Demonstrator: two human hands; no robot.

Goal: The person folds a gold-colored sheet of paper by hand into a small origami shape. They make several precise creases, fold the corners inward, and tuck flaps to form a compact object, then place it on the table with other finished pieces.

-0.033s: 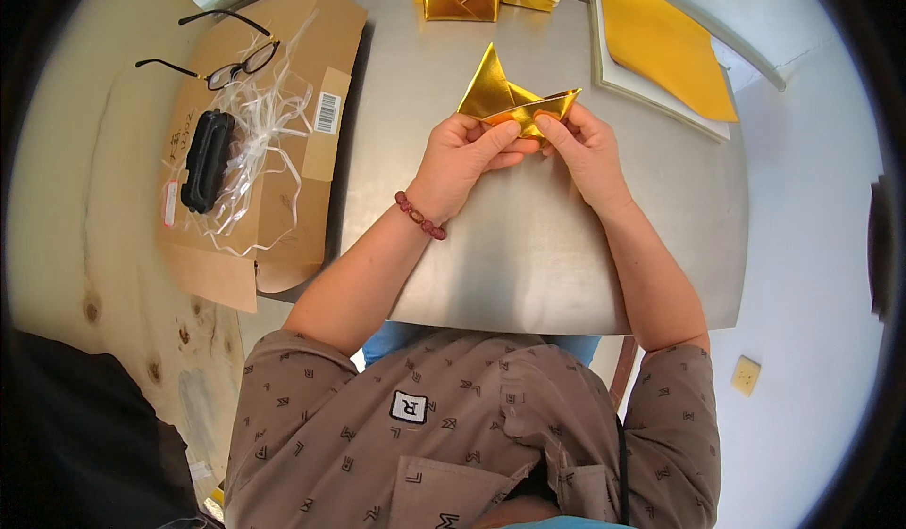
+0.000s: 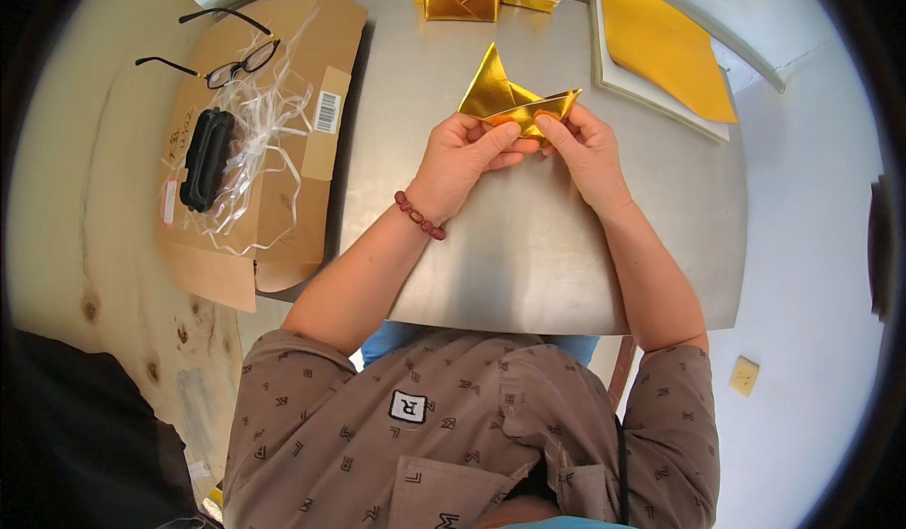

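Note:
A piece of shiny gold foil paper [image 2: 493, 85], folded with two pointed ends standing up, is held above the metal table [image 2: 528, 255]. My left hand [image 2: 464, 156] pinches its near left part, the thumb pressed along the lower edge and a beaded bracelet on the wrist. On the other side, my right hand [image 2: 587, 156] grips the near right part between thumb and fingers. Both thumbs point toward each other at the fold. Fingers behind the paper are partly hidden.
Bundled gold folded papers [image 2: 461, 0] stand at the table's far edge. At the far right lie yellow-gold sheets [image 2: 661, 43] over white ones. A cardboard box [image 2: 326, 52] on the left bears eyeglasses [image 2: 257, 57], white plastic strings [image 2: 269, 118] and a black oblong object [image 2: 208, 161].

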